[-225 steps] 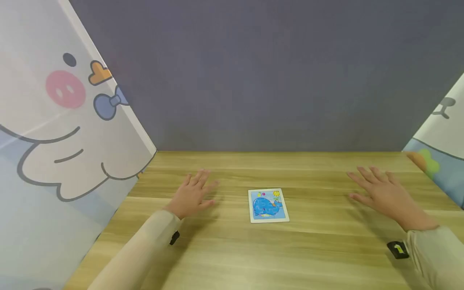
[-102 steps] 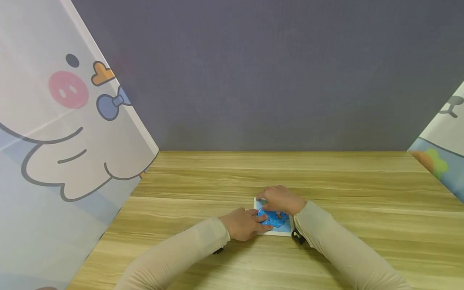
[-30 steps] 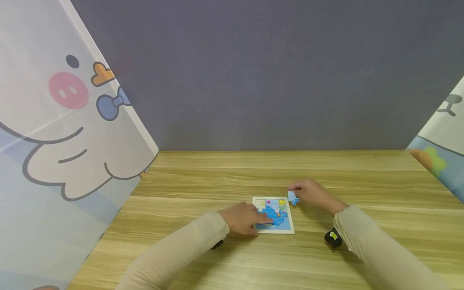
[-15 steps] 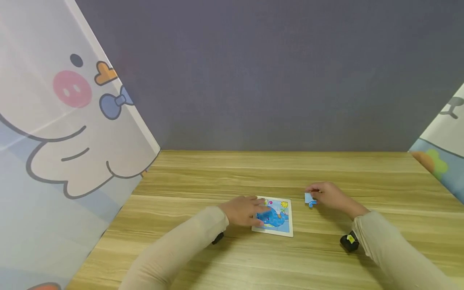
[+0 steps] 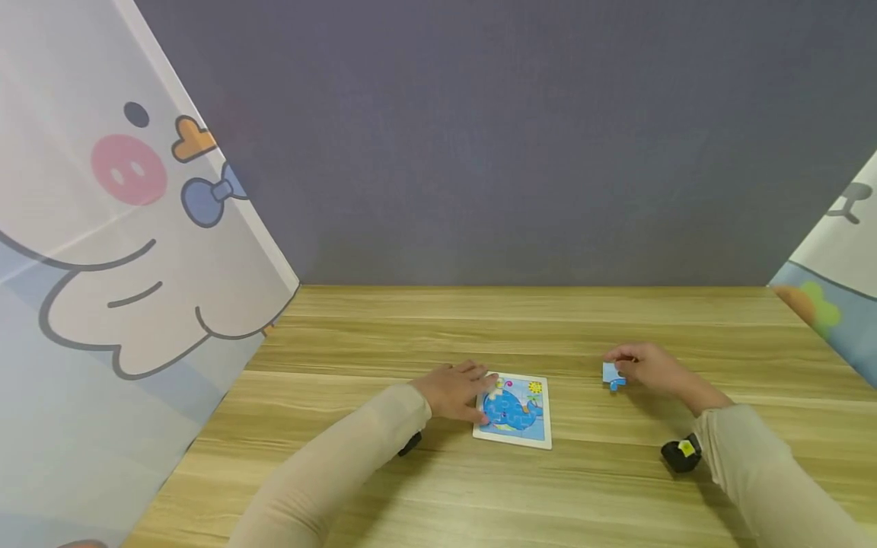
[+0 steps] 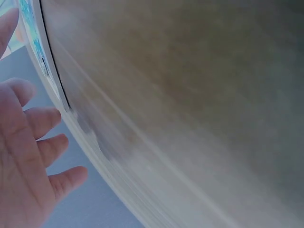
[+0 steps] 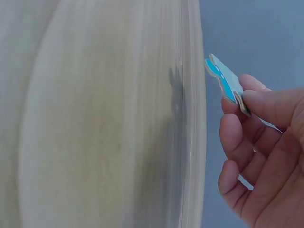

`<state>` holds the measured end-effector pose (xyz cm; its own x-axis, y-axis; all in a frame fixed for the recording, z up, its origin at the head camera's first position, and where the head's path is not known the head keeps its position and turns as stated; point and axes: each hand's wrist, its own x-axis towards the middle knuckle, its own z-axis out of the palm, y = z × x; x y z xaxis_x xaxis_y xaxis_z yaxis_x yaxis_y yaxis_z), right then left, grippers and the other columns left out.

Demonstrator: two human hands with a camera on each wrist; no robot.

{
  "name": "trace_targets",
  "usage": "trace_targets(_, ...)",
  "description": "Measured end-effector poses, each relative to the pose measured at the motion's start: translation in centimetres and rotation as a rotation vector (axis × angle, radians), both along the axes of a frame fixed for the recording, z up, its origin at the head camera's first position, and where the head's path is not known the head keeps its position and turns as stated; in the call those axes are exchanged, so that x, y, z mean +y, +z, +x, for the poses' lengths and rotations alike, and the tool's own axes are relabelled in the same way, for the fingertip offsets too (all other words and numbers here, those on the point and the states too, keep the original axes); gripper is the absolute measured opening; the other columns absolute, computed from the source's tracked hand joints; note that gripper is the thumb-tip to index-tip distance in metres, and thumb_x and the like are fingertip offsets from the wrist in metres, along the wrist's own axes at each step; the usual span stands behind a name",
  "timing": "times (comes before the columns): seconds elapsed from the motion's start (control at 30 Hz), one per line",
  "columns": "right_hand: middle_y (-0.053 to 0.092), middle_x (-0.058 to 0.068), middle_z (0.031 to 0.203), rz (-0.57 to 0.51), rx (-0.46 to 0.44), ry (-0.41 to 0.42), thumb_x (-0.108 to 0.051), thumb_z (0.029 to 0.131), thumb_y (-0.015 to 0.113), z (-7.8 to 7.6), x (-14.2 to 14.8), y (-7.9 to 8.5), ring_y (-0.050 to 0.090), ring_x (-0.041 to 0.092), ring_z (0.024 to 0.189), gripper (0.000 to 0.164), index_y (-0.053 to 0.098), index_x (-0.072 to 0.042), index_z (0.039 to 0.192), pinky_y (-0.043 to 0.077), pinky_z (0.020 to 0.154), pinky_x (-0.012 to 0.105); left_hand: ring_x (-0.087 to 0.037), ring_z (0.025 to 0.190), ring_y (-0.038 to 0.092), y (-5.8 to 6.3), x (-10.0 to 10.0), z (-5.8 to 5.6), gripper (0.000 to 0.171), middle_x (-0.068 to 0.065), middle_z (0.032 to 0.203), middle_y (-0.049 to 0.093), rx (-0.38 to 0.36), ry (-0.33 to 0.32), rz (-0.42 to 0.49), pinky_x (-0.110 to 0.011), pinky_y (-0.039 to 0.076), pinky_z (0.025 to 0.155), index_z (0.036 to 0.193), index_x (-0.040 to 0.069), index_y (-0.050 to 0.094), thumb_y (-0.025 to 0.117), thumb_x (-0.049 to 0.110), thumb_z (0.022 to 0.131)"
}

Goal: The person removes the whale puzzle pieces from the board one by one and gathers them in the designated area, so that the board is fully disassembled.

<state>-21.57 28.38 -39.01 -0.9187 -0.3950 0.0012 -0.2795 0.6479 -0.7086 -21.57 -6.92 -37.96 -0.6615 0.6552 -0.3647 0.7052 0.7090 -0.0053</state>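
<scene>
Soft light washed the flat, yellowish wood-grain table, duller toward its far edge. The left-wrist view was hazy, dimmest rightward, the table's edge bowed. In the right-wrist view, a flat light-blue puzzle piece cast a blurred shadow.

Facing a plain dark grey wall, filling most of the upper head view. Seeing a white and pale-blue left panel, carrying a cartoon in thick grey outline: dark oval, pink spot, orange heart-like shape, blue bow tie. Noting a pale edge strip, slanting down toward the back corner of the tabletop. Seeing a right panel opposite, partly cut off, showing a grey nose-and-mouth mark above a green patch and an orange patch. Looking down on yellowish-brown wood grain, streaking crosswise, ending in a straight line at the wall. Observing soft light, casting a blurred shadow across the wood in the right wrist view.
</scene>
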Motion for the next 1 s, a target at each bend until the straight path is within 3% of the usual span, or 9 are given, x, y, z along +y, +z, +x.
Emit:
trace_targets(0.2, 0.064, 0.015, 0.093, -0.003, -0.007, -0.001, 0.004, 0.095, 0.049, 0.1, 0.8, 0.0, 0.054, 0.01, 0.071, 0.024, 0.059, 0.018, 0.112, 0.05, 0.062, 0.028, -0.019, 0.145, 0.015, 0.2, 0.1, 0.2, 0.078, -0.001, 0.158, 0.021, 0.03, -0.019, -0.072, -0.044, 0.024, 0.112, 0.153, 0.027, 0.025, 0.05, 0.062, 0.089)
trace_targets(0.43, 0.065, 0.023, 0.099, 0.039, -0.015, -0.017, 0.002, 0.096, 0.05, 0.1, 1.3, 0.3, 0.059, 0.016, 0.077, 0.023, 0.059, 0.017, 0.111, 0.051, 0.063, 0.03, -0.02, 0.145, 0.014, 0.1, 0.0, 0.2, 0.079, -0.001, 0.158, 0.019, 0.047, -0.033, -0.102, -0.043, 0.023, 0.112, 0.152, 0.033, 0.026, 0.052, 0.066, 0.086)
trace_targets(0.7, 0.052, 0.0, 0.069, 0.031, -0.018, -0.013, 0.004, 0.093, 0.051, -0.3, 1.7, -0.2, 0.042, 0.006, 0.057, 0.023, 0.06, 0.018, 0.108, 0.038, 0.052, 0.024, -0.022, 0.145, 0.016, 0.1, -0.1, 0.3, 0.075, -0.002, 0.158, 0.02, 0.051, -0.052, -0.12, -0.044, 0.025, 0.112, 0.15, 0.043, 0.027, 0.053, 0.067, 0.085)
trace_targets(0.93, 0.064, 0.008, 0.084, 0.061, -0.033, -0.005, 0.003, 0.093, 0.051, -0.4, 1.9, -0.2, 0.05, 0.009, 0.064, 0.022, 0.062, 0.016, 0.106, 0.045, 0.057, 0.026, -0.022, 0.145, 0.013, -0.1, -0.1, 0.3, 0.075, -0.003, 0.158, 0.019, 0.03, -0.042, -0.116, -0.044, 0.022, 0.113, 0.15, 0.043, 0.026, 0.054, 0.067, 0.084)
trace_targets(1.0, 0.061, 0.006, 0.077, 0.055, -0.046, -0.001, 0.004, 0.093, 0.051, -0.5, 1.9, -0.2, 0.049, 0.009, 0.062, 0.021, 0.061, 0.017, 0.106, 0.043, 0.055, 0.025, -0.023, 0.145, 0.014, -0.1, 0.0, 0.4, 0.075, -0.003, 0.158, 0.02, 0.032, -0.04, -0.117, -0.045, 0.022, 0.113, 0.15, 0.043, 0.025, 0.053, 0.068, 0.085)
